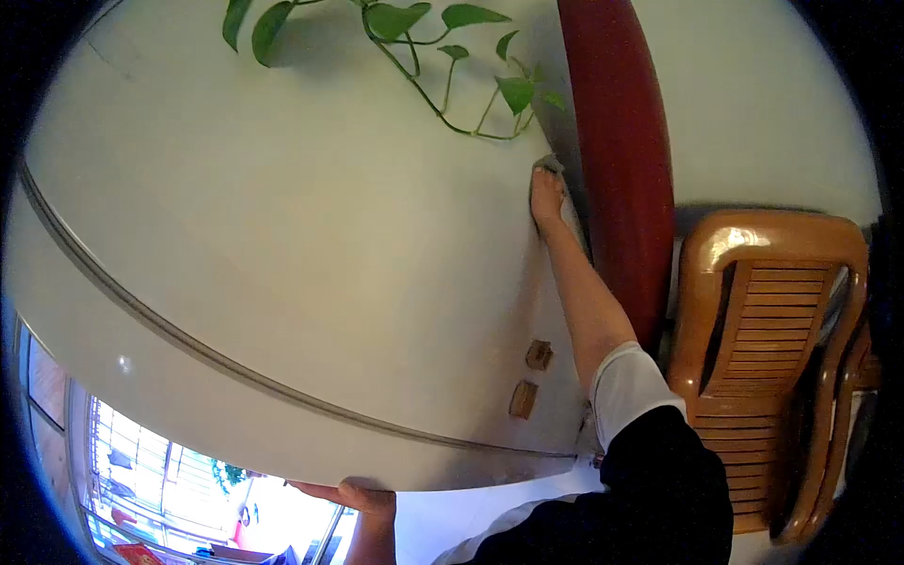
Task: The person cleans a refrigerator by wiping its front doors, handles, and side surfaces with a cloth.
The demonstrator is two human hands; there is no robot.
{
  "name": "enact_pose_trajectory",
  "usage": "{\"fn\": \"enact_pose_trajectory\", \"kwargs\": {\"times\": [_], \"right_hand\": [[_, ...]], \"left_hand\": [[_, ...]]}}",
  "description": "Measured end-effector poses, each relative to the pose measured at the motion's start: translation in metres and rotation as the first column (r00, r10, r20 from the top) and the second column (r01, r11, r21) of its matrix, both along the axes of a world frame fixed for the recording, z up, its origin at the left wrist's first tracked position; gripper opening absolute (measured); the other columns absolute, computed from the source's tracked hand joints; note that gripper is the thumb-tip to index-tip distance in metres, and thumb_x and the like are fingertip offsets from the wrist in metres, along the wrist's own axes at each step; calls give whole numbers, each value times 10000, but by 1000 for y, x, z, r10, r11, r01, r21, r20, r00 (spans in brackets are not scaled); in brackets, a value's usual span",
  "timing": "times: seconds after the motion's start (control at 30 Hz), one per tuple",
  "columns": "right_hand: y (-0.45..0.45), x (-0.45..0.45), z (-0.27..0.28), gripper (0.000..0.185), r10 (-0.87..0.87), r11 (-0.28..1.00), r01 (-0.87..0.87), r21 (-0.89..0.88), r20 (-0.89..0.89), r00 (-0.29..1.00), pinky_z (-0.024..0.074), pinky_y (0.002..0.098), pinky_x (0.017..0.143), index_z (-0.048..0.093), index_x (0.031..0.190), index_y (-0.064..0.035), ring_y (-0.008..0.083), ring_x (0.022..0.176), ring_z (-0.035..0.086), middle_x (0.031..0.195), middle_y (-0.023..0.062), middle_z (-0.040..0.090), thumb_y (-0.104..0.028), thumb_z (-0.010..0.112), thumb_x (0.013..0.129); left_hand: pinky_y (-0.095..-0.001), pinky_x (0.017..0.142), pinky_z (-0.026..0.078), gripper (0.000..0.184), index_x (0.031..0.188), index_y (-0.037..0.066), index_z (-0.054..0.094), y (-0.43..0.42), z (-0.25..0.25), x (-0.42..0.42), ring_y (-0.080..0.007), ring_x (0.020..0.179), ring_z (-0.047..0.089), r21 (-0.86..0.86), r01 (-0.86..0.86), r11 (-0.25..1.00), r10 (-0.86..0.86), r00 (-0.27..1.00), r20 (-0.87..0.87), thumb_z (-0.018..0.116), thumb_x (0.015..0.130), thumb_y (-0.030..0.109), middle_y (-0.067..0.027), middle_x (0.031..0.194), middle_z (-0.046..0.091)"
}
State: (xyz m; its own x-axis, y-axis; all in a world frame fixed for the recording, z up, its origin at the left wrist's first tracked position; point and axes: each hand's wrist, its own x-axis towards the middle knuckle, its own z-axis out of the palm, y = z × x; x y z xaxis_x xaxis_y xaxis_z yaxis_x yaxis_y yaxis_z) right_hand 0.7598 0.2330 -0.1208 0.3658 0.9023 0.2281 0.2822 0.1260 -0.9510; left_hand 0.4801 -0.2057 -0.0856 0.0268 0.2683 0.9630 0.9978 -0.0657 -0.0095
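Cloth [550, 162] lies at one o'clock, held against the white cabinet [311, 235] by the right hand [547, 196], its fingers close together on it. The left hand [363, 496], at seven o'clock, touches the cabinet's lower edge; how wide its fingers stand I cannot tell. The cabinet's contents are hidden. Leafy vine [433, 105] hangs at twelve, brown blocks [524, 399] sit at five, wooden chair [774, 325] between three and four.

A broad pale panel [282, 235] filling my view, a leafy green vine [516, 92] against it, two small brown blocks [524, 399] attached close together below the vine, a dark seam [226, 370] farther below the vine
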Motion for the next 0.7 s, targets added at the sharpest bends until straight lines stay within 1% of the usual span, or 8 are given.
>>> {"fn": "enact_pose_trajectory", "kwargs": {"times": [0.07,0.13,0.23,0.27,0.4,0.5,0.63,0.7], "right_hand": [[-25,-12,-15,423,-1,999,-4,-50,-90,996,255,489,1077,412,1328,-33,405,1282,325,1371,179,411,-259,309,985],[-47,-26,-32,464,66,997,-71,13,224,972,248,486,1077,412,1312,20,417,1272,326,1386,214,375,-294,316,984],[-118,-71,-36,492,82,968,-30,251,-202,976,274,464,1070,365,1327,49,381,1281,321,1343,271,363,-235,421,930],[-180,-71,5,525,175,961,-88,263,-330,928,278,451,1076,335,1339,60,358,1290,315,1368,244,329,-163,473,885],[-250,-82,24,516,180,555,-258,791,188,966,154,576,1102,439,1307,-37,447,1348,207,1479,232,194,-203,523,825],[-214,-69,30,462,160,625,-218,750,150,976,166,549,1109,484,1266,-9,439,1350,211,1464,241,228,-228,504,860],[-134,-61,-7,465,61,943,-39,330,-54,997,205,491,1110,419,1299,24,416,1347,218,1477,225,215,-231,433,911],[-68,-64,-79,594,56,987,-88,137,217,975,135,491,1127,354,1382,12,415,1366,176,1482,243,206,-424,317,979]], "left_hand": [[-554,1067,158,756,1416,-24,179,0,8,7,-395,1331,212,-15,-48,999,45,991,-125,263,910,531,-277,1391,234],[-563,1064,163,754,1420,-17,166,-4,8,2,-408,1328,216,-25,-89,996,84,984,-160,272,914,532,-285,1390,232],[-574,1060,177,765,1420,-11,182,1,3,-11,-413,1327,221,27,-19,999,22,993,-119,277,916,557,-282,1398,230],[-578,1059,179,772,1419,-10,195,3,2,-6,-413,1329,220,25,2,1000,-1,999,-50,275,916,570,-277,1403,229],[-572,1049,221,803,1418,9,234,11,15,24,-396,1324,238,87,94,992,-114,955,272,305,901,619,-248,1408,242],[-563,1035,267,796,1431,25,227,12,24,23,-384,1315,265,69,95,993,-106,977,182,296,908,621,-236,1407,252],[-550,1038,288,784,1442,42,202,19,21,23,-384,1317,279,156,81,984,-105,983,152,301,914,614,-235,1400,264],[-536,1056,265,790,1445,42,192,22,23,27,-379,1332,256,142,125,982,-149,974,171,315,913,612,-229,1412,249]]}}
